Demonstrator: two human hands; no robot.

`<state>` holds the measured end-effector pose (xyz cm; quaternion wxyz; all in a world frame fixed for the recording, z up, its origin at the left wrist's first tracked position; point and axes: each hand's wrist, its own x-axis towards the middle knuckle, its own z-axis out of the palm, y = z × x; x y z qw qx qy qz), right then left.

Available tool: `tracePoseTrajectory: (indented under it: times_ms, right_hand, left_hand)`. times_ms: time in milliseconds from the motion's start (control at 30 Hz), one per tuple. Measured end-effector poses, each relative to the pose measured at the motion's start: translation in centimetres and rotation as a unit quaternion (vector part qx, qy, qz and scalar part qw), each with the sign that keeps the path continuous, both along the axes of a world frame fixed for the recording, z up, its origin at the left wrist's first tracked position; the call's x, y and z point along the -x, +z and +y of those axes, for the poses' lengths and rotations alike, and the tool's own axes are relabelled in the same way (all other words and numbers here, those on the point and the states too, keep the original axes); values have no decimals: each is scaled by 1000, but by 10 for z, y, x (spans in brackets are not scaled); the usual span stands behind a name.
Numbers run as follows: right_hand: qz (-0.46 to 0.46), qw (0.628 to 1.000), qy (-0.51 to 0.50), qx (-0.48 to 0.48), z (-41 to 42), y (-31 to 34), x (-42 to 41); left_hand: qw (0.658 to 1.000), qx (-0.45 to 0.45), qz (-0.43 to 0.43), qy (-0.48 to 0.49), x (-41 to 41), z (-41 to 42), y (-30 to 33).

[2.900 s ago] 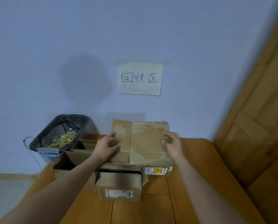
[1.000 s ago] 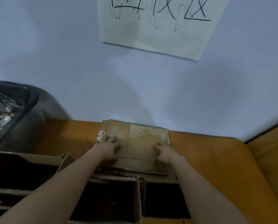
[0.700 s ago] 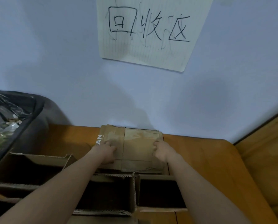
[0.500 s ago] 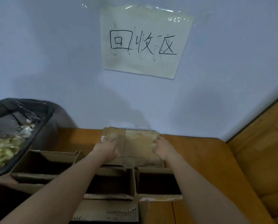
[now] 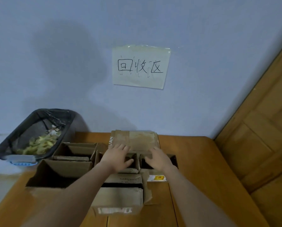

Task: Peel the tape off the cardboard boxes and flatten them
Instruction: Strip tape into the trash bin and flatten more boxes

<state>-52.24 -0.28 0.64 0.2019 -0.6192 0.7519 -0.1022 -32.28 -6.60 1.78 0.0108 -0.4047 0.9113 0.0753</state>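
A wooden table [image 5: 194,161] holds several cardboard boxes. Nearest the viewer, a small box with a white label [image 5: 119,200] lies at 6 o'clock from the hands. The left hand [image 5: 116,157] and right hand [image 5: 159,158] hover side by side over open boxes [image 5: 137,161], fingers spread and relaxed, gripping nothing. Just beyond the fingertips, at 12 o'clock, a flattened cardboard box [image 5: 135,140] lies flat against the wall. At 10 o'clock stands a black-lined waste bin [image 5: 33,135]. Above, a handwritten paper sign [image 5: 140,67] is taped to the wall.

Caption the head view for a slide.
Both hands, left and right, hover open near flattened cardboard beside open boxes.
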Motion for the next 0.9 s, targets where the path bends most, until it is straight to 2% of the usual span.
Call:
tracePoseTrajectory:
  times_ms: [167,567,733,900]
  right_hand:
    - [-29,1000,-9,-6,35,-15,-32]
    - [-30,1000,3,2,70,-46,-82]
    - [7,1000,9,-30,66,-46,-89]
    - [54,995,20,-77,61,-45,-95]
  left_hand:
    - [1000,12,-7,-9,-38,34,-6]
    - [997,-32,-58,25,-90,67,-42]
    - [996,-81,-40,21,-89,66,-51]
    - [996,-80,-31,12,-78,66,-55]
